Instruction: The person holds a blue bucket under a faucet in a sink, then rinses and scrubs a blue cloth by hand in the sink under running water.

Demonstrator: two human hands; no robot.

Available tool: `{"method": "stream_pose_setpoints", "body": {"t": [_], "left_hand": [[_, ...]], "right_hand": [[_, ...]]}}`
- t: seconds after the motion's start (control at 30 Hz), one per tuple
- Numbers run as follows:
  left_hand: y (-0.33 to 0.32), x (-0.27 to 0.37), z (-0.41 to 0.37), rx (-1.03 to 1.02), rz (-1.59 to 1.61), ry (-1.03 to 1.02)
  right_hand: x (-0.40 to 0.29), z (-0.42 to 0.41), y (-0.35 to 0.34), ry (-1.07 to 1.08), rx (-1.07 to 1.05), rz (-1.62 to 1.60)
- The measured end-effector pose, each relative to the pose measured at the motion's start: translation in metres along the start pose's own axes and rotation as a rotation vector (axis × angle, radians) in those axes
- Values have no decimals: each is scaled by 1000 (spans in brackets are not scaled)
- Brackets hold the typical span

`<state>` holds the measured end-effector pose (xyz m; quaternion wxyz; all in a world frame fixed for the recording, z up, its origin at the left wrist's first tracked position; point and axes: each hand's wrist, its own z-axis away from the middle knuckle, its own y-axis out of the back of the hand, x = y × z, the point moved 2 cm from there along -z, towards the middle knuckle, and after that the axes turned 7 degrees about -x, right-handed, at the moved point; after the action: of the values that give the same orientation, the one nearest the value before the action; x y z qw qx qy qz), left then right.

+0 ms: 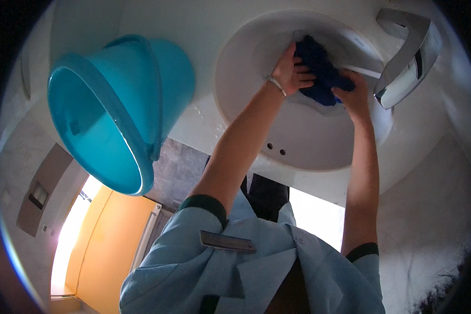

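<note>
A dark blue cloth (318, 66), bunched and wet-looking, is in the round white washbasin (243, 106). My right hand (355, 92) grips its right end between thumb and fingers. On the cloth's left side rests my left hand (294, 74), fingers spread and thumb raised; it is not closed around the fabric. A pale band of liquid (318, 108) shows along the cloth's lower edge. The chrome faucet (408, 62) stands at the right rim, close to my right hand. A whitish streak lies between them; I cannot tell whether it is running water.
A turquoise plastic bucket (172, 74) lies tipped on its side on the white counter (196, 117), left of the basin, its mouth facing me. Water drops dot the counter between them. Two overflow holes (276, 149) mark the basin's near wall. An orange door (110, 239) stands behind at lower left.
</note>
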<state>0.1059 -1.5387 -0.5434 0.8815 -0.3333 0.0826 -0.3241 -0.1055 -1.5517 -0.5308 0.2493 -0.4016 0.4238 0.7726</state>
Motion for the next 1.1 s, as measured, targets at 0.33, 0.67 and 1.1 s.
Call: {"method": "stream_pose_setpoints", "body": {"t": [0.33, 0.67, 1.1], "left_hand": [[-42, -30, 14, 146, -7, -18], [-37, -37, 12, 194, 57, 49], [-35, -5, 18, -139, -26, -225]], "right_hand": [[-78, -20, -31, -100, 337, 212], [-63, -29, -36, -205, 393, 192], [-29, -27, -19, -34, 228, 734]]}}
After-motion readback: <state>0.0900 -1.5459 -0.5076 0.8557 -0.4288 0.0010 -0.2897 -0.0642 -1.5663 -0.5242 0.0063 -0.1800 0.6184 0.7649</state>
